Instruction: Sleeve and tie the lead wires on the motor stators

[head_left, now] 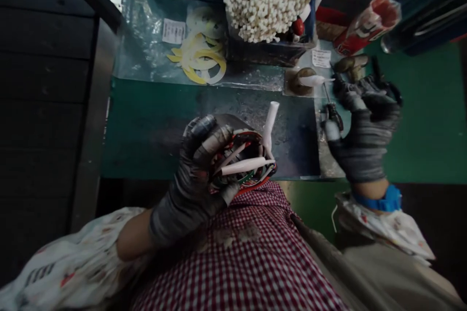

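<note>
Holding: left hand (199,170) is clamped on a round wired assembly (255,182), fingers over its left rim, thumb along the lower edge. Assembly sits above the near edge of the bench (430,131), in front of the checked apron (251,252), its opening turned up.

Key relation: a dark-handled tool (333,117) lies at the right hand (339,109), between thumb and index finger; left hand is well apart from it. Tool's long axis runs away from the body, thin shaft at the far end, leaning left. Right hand is blurred, fingers curled, thumb beside the handle; cannot tell whether it grips. From this hand the assembly lies leftward and a little nearer the body.

Sleeves: one white sleeve (270,124) stands up from the assembly's far right rim; a second sleeve (244,166) lies across the opening, roughly left to right.

Writing: a white label (173,31) on the plastic bag at far left and a smaller label (321,58) near the right hand both carry print too small to read. Red container (365,26) shows a pale graphic; no brand legible. Dark strokes on the left cuff (40,274), unreadable.
</note>
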A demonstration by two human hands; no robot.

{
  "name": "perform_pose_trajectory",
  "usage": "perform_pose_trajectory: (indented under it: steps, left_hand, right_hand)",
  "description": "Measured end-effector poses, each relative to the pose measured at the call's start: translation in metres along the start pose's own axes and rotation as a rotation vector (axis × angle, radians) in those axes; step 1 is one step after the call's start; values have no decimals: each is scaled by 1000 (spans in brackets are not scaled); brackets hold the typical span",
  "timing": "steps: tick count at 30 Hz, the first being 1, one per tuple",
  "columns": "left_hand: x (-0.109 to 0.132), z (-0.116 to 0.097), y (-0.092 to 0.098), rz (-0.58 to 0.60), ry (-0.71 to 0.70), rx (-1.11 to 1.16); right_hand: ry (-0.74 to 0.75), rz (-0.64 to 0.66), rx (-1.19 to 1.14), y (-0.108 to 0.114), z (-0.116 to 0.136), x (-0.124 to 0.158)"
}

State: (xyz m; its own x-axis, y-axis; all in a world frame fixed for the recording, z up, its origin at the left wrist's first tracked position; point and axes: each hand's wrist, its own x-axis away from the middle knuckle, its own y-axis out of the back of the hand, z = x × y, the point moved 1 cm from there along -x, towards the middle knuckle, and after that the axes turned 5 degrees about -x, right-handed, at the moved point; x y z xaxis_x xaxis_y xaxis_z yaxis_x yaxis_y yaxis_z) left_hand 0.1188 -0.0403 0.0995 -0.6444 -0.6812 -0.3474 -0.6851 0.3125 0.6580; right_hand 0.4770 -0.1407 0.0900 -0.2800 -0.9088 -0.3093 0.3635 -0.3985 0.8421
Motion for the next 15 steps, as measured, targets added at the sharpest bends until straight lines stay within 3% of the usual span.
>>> perform_pose_trajectory:
  steps: [2,5,7,15]
  left_hand:
    - [0,-1,0,5,1,7]
    - [1,-2,1,31,31,16]
    - [3,-2,1,50,53,29]
    - [10,5,-4,5,40,77]
  right_hand:
    - [98,51,-194,-14,29,10]
    - [125,360,-566,-36,70,23]
    - [156,457,-669,-47,87,25]
    - [256,374,-555,-54,100,21]
